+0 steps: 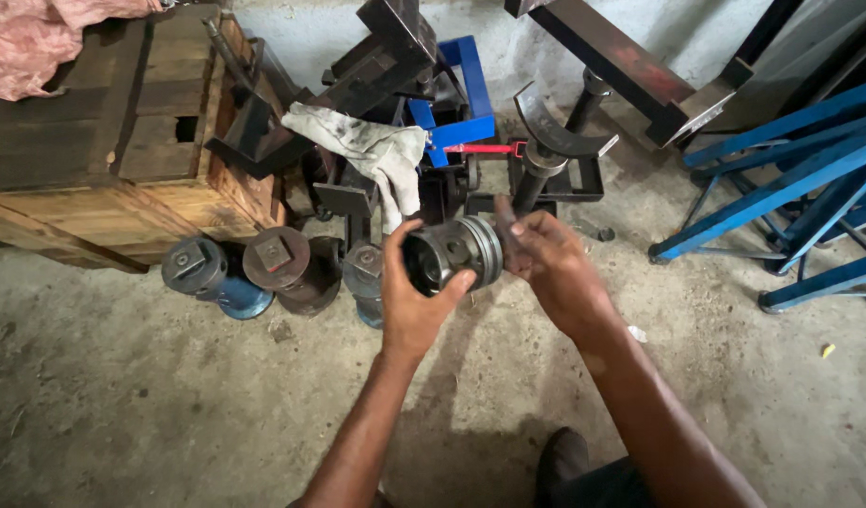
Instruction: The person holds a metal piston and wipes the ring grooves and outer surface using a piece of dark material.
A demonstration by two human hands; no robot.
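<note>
Above the dusty concrete floor (169, 404), both hands grip a dark, grimy, ring-grooved hollow metal piston (452, 252).

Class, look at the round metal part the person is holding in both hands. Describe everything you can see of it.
The piston is a short, dark grey metal cylinder, dull and greasy-looking. It lies on its side in the air above the concrete floor, its hollow open end turned left toward the camera, showing inner bosses. Grooved rings circle its right end. The left hand cups it from below, thumb on the lower rim; the right hand presses against its closed right end. Nothing else touches it.
</note>
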